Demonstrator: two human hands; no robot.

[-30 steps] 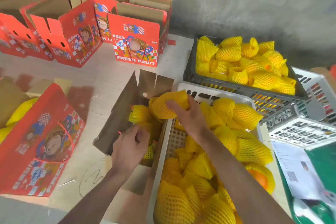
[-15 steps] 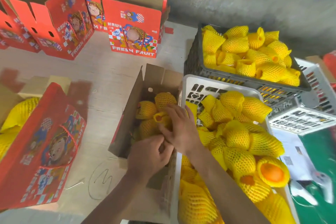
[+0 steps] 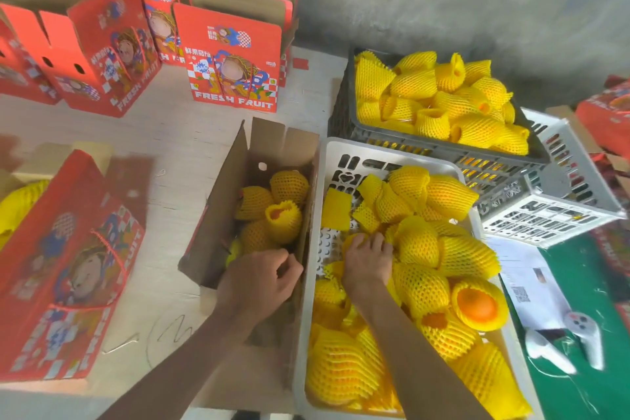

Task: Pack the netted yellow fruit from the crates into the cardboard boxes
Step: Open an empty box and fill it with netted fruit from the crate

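Right hand fingers spread, pressing into the foam-netted yellow fruit in the white crate; whether they clasp 1 fruit, cannot tell. Left hand fingers curled at the near end of the open cardboard box; what they hold is hidden. Box is plain brown corrugated inside, holding about 5 netted fruit, packed close together. White crate is perforated plastic, heaped with soft mesh sleeves, 1 sleeve open on an orange fruit. Grey slotted crate toward the worktop's far edge, also full. Empty white crate tilted beside it. Red printed boxes stand at the far left. Red box at the left edge is blurred.
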